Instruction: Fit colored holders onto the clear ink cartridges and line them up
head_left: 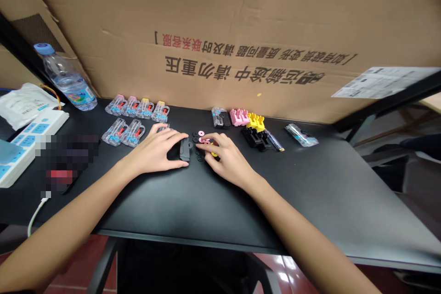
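My left hand (156, 148) holds a dark grey plastic housing (185, 150) upright between thumb and fingertips, close to the tabletop. To its right, my right hand (223, 154) reaches over a small group of flat rings, fingers stretched out and apart. A pink ring (201, 133) lies just beyond the fingertips, and black rings (195, 139) lie beside it. Something yellow (214, 150) shows partly under the right fingers. A clear plastic piece (163, 127) is mostly hidden behind my left hand.
Several clear plastic assemblies (134, 133) stand in two rows at left. Pink (239, 117), yellow (255, 121) and black brackets (253, 138) sit at back right, near another clear piece (300, 135). A water bottle (70, 80), power strip (34, 140) and cardboard wall (220, 18) bound the black table (193, 206).
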The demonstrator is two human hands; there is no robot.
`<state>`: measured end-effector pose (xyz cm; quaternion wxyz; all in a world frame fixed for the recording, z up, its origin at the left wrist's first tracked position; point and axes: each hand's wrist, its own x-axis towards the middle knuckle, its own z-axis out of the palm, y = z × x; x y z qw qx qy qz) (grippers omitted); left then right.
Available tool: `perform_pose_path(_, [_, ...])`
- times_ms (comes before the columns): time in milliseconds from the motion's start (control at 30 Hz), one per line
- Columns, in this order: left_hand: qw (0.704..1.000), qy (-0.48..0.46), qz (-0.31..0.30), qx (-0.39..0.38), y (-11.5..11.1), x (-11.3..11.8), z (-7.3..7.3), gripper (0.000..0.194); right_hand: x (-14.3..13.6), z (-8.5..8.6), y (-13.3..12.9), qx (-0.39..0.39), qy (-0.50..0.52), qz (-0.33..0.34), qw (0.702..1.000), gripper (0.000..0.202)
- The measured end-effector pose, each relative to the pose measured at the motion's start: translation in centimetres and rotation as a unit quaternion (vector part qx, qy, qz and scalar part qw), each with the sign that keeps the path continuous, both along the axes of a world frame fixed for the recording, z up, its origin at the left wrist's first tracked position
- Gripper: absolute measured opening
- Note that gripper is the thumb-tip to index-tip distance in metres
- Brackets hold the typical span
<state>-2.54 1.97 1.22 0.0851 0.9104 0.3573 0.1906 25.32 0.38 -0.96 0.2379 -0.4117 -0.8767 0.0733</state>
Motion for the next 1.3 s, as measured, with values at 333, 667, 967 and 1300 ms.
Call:
perform_pose_path(333, [1.0, 0.005, 0.005, 0.001, 0.0, 0.0, 0.1, 0.069, 0.5, -0.3, 0.5, 0.01, 0.018, 0.012, 1.0, 0.025])
perform_pose_path(667, [1.0, 0.011, 0.007, -0.008, -0.3, 0.3, 0.1, 0.071, 4.0, 2.3, 1.6, -0.122, 0.085, 0.027, 0.989, 0.022])
perform_pose_path(967, [1.0, 0.014, -0.006, -0.023, -0.4, 0.7, -0.2, 0.068, 3.1, 2.6, 0.7, -0.139, -0.001, 0.07, 0.988, 0.017])
perform_pose_path(1300, [1.0, 0.013, -0.005, -0.027, -0.4, 0.6, -0.1, 0.069, 2.7, 2.5, 0.5, -0.101, 0.003, 0.036, 0.994, 0.017])
